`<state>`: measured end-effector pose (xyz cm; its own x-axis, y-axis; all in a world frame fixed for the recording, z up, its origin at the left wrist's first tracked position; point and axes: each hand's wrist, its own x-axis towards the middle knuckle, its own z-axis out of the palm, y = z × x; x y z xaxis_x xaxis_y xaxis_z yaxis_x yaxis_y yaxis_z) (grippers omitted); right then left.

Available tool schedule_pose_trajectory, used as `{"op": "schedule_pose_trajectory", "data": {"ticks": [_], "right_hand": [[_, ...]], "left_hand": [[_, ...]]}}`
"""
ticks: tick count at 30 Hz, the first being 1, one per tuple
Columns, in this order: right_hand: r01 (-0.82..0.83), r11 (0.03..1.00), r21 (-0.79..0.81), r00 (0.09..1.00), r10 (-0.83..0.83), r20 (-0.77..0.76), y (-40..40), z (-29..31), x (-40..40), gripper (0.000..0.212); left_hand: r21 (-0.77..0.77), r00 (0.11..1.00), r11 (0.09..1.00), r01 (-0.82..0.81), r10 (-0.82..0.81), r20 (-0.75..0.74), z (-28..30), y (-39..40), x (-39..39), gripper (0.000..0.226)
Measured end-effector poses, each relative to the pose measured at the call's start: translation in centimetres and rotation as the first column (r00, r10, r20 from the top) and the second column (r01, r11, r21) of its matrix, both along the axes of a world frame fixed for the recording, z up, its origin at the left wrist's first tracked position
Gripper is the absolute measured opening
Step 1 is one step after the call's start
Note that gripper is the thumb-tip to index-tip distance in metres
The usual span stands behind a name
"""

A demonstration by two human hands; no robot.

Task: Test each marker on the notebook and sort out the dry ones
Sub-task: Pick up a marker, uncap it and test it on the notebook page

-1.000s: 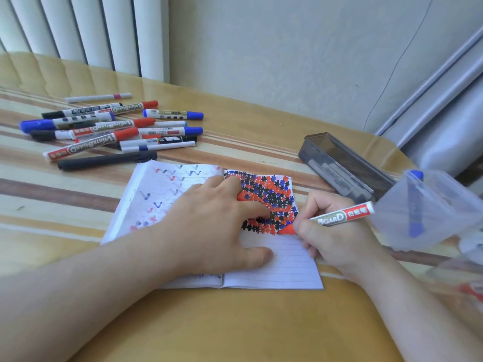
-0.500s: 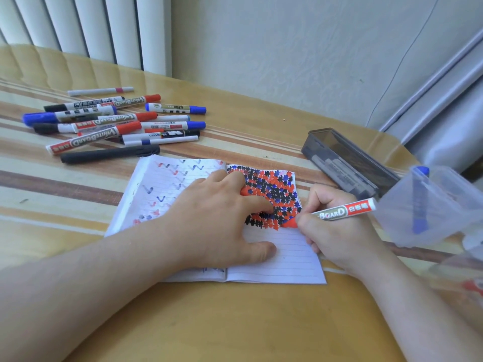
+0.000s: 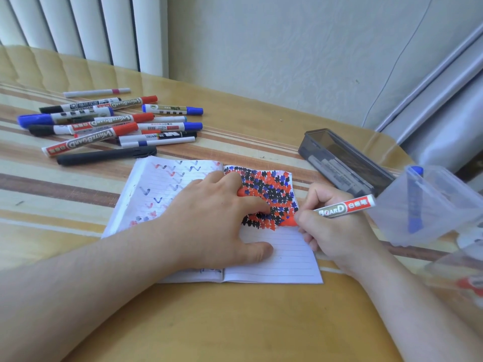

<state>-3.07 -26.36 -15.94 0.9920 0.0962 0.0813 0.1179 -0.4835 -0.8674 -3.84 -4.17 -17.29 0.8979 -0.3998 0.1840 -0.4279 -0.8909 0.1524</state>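
Observation:
An open lined notebook lies in the middle of the table. Its right page is filled at the top with red, blue and black marks. My left hand presses flat on the notebook, fingers spread across the spine. My right hand grips a red whiteboard marker with its tip on the red patch at the right page's edge. A pile of several capped red, blue and black markers lies at the back left.
A dark grey open box sits at the right behind the notebook. A clear plastic container at the far right holds a blue marker. More clear plastic with something red lies at the right edge. A wall and blinds stand behind the table.
The marker tip has shifted slightly along the right page's edge, and the red patch there looks a little larger. My left hand stays pressed on the notebook.

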Motion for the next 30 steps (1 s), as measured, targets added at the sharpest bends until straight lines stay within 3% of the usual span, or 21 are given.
{"op": "schedule_pose_trajectory", "data": {"ticks": [9,13,18,21,30], "right_hand": [[-0.051,0.999,0.003,0.998,0.051,0.029,-0.3,-0.1,0.1,0.017],[-0.066,0.998,0.023,0.998,0.066,0.010,-0.3,-0.4,0.3,0.019],[-0.173,0.910,0.376,0.984,0.171,0.037,-0.9,0.2,0.4,0.017],[-0.291,0.843,0.453,0.956,0.269,0.114,-1.2,0.6,0.2,0.015],[-0.325,0.824,0.463,0.936,0.350,0.035,-1.3,-0.2,0.5,0.040]], "left_hand": [[-0.006,1.000,1.000,0.012,-0.012,0.011,0.1,0.1,-0.2,0.076],[-0.134,0.996,0.989,0.056,-0.046,0.075,0.0,0.4,-0.4,0.053],[-0.427,0.994,0.903,0.053,-0.091,-0.068,0.2,1.4,0.5,0.032],[-0.525,0.989,0.851,-0.005,-0.073,-0.129,0.5,1.7,0.9,0.028],[-0.446,0.990,0.895,-0.006,-0.058,-0.130,1.0,1.4,0.4,0.023]]}}
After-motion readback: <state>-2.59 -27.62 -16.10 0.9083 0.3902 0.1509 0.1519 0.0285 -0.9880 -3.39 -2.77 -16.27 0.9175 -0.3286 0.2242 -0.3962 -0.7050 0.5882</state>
